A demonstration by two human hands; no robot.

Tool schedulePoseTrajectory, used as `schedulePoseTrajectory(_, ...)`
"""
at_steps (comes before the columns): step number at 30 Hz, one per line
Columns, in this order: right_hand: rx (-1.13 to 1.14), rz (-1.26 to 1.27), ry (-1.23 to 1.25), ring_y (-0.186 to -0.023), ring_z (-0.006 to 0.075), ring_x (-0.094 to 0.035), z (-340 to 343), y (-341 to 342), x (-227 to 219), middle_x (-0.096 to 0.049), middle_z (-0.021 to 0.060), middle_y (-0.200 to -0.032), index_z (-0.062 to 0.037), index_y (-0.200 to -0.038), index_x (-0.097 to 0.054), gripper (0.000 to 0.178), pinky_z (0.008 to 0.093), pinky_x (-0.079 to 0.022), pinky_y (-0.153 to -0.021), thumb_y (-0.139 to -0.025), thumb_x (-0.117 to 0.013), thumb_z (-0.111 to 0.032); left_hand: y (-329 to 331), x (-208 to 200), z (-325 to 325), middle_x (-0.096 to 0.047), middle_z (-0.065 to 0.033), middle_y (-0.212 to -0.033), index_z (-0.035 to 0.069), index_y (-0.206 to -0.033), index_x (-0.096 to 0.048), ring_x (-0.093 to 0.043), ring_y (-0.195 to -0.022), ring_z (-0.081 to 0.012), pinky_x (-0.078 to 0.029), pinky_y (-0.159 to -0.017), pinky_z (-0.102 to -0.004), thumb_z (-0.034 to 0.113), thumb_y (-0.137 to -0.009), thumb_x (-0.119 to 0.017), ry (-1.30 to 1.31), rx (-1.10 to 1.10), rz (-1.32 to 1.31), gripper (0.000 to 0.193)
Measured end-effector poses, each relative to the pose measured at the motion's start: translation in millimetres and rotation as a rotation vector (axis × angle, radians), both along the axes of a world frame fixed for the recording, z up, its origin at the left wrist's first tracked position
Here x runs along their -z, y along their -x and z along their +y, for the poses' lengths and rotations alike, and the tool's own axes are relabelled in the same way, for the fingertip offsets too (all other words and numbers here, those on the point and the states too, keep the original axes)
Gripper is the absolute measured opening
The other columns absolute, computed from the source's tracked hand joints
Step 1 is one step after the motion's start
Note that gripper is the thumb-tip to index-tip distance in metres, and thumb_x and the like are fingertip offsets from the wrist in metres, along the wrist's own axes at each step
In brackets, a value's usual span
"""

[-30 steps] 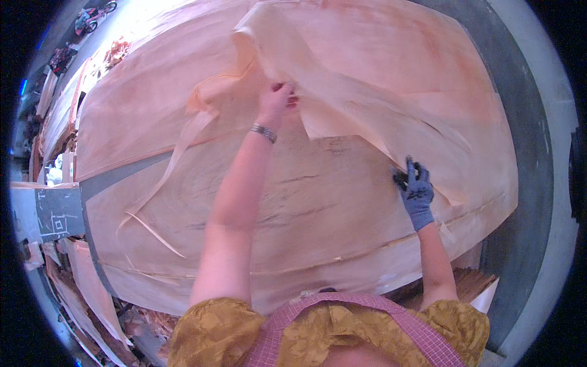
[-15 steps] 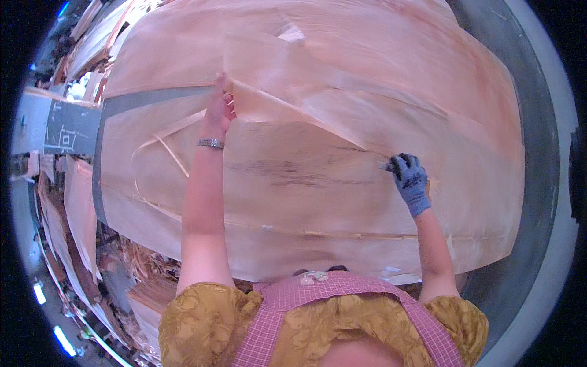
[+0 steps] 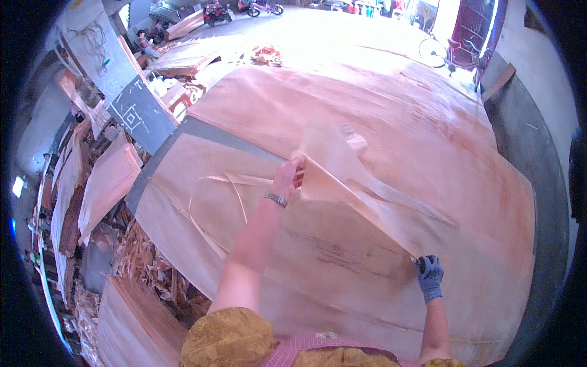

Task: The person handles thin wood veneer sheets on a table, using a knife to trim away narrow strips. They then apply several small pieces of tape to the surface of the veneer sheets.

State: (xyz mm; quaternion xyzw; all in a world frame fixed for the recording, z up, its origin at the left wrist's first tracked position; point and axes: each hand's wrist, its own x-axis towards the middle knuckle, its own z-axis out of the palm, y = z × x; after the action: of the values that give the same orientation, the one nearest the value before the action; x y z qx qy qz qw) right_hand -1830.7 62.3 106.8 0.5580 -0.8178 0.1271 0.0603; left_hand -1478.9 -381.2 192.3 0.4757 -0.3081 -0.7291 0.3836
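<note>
My left hand (image 3: 290,175), bare with a metal watch band (image 3: 276,198) at the wrist, is closed on the lifted edge of a thin, pale wood veneer sheet (image 3: 342,186). From there the edge runs slanting down to the right, to my right hand (image 3: 430,273), which wears a blue-grey glove with dark fingertips. Its gloved fingers are curled around the sheet's edge; whether they also hold a small tool is hidden. Beneath lies another tan veneer sheet (image 3: 342,293) with dark streaks. Narrow veneer strips (image 3: 237,196) lie loose left of my left forearm.
Wide pinkish veneer sheets (image 3: 452,147) cover the table's far side; a grey strip of tabletop (image 3: 232,137) shows between sheets. Veneer scraps (image 3: 159,269) and stacked pieces (image 3: 110,183) stand at left. A bicycle (image 3: 455,55) is at the far right, and a person (image 3: 145,44) sits at the far left.
My view has tilted up and turned, so the room beyond the table now shows. Both hands remain at the lifted veneer edge, which stays raised between them.
</note>
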Motion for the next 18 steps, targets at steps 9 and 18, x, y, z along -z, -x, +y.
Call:
schedulePoseTrajectory(9, -0.191, 0.116, -0.039, -0.091, 0.0285, -0.061, -6.7, -24.7, 1.0, -0.063, 0.0059, -0.097, -0.0166, -0.095, -0.064, 0.017, 0.0437, -0.050, -0.067, -0.081, -0.068, -0.025, 16.9, 58.4, 2.3, -0.063, -0.0065, -0.083, 0.006, -0.101, -0.058, -0.063, -0.067, -0.0200, -0.053, -0.053, -0.0388, 0.025, -0.080, -0.075, 0.060, 0.102, -0.285, 0.033)
schedulePoseTrajectory(18, -0.133, 0.084, -0.161, -0.092, 0.0294, -0.060, 12.0, -10.6, -11.3, -0.061, 0.0100, -0.101, -0.0138, -0.104, -0.061, 0.018, 0.0439, -0.051, -0.068, -0.086, -0.062, -0.018, -2.5, 88.0, 5.2, -0.058, -0.0133, -0.113, 0.011, -0.121, -0.052, -0.059, -0.100, -0.0292, -0.052, -0.080, -0.0480, 0.042, -0.079, -0.071, -0.192, 0.116, 0.004, 0.055)
